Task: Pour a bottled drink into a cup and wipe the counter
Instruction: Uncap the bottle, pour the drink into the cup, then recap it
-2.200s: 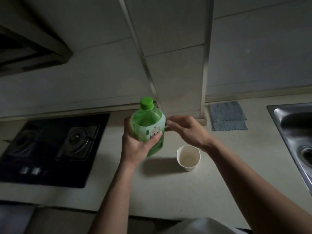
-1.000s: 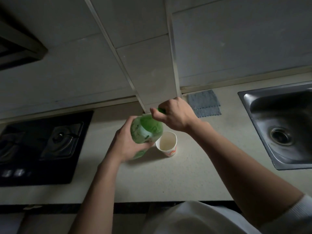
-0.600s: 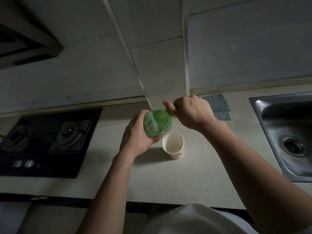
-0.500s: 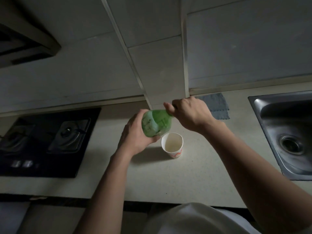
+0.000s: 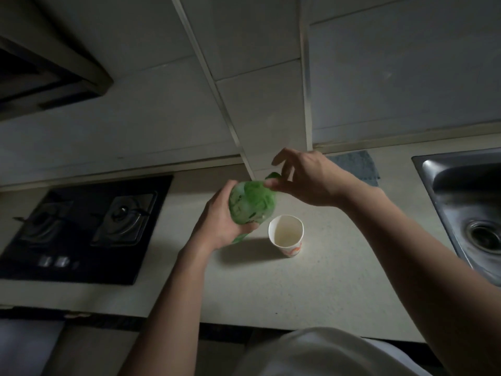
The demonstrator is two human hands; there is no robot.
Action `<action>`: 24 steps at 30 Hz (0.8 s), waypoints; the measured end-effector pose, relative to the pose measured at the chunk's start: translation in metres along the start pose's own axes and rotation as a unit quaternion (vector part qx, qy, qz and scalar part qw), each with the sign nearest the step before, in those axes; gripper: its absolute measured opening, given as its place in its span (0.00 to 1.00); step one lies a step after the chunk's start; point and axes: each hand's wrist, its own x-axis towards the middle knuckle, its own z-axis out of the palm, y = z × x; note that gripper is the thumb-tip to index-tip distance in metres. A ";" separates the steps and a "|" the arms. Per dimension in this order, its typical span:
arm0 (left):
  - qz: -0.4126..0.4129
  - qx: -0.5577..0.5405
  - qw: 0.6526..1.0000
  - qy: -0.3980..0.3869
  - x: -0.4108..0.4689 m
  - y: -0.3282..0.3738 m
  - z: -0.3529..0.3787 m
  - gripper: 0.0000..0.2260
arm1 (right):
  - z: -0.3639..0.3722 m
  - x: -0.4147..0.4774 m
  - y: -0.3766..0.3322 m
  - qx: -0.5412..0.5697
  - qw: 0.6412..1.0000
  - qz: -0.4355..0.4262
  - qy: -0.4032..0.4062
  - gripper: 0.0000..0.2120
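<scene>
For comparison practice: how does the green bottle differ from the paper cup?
The green bottle is held tilted in the air by the left hand; the paper cup stands upright on the counter, untouched. The bottle's cap is pinched by the right hand; the cup is open-topped. The bottle is green, the cup white. Both are drink containers.

Cup (image 5: 286, 236) on counter (image 5: 311, 294); stove (image 5: 81, 229) left, sink (image 5: 423, 169) right, cloth (image 5: 355, 164) behind; bottle (image 5: 252, 204) just left of cup.

Blur on bottle (image 5: 252, 204); label unreadable. Its cap (image 5: 274, 176) mostly behind right hand (image 5: 306, 177), grip possibly a pinch. Base behind left hand (image 5: 219, 221). That hand hides part of cloth (image 5: 355, 164). Right edge cuts sink (image 5: 461, 154).
</scene>
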 end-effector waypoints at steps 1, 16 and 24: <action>0.008 0.012 1.000 0.012 0.000 -0.001 0.000 0.35 | 0.001 0.001 0.000 -0.017 1.000 0.007 0.016 0.21; -0.002 -0.007 1.000 -0.014 0.000 -0.002 -0.008 0.35 | 0.008 -0.001 0.005 -0.011 0.997 -0.069 0.030 0.10; -0.013 -0.022 0.999 -0.022 0.000 -0.006 -0.004 0.36 | 0.012 -0.001 0.009 0.041 0.999 -0.030 0.016 0.23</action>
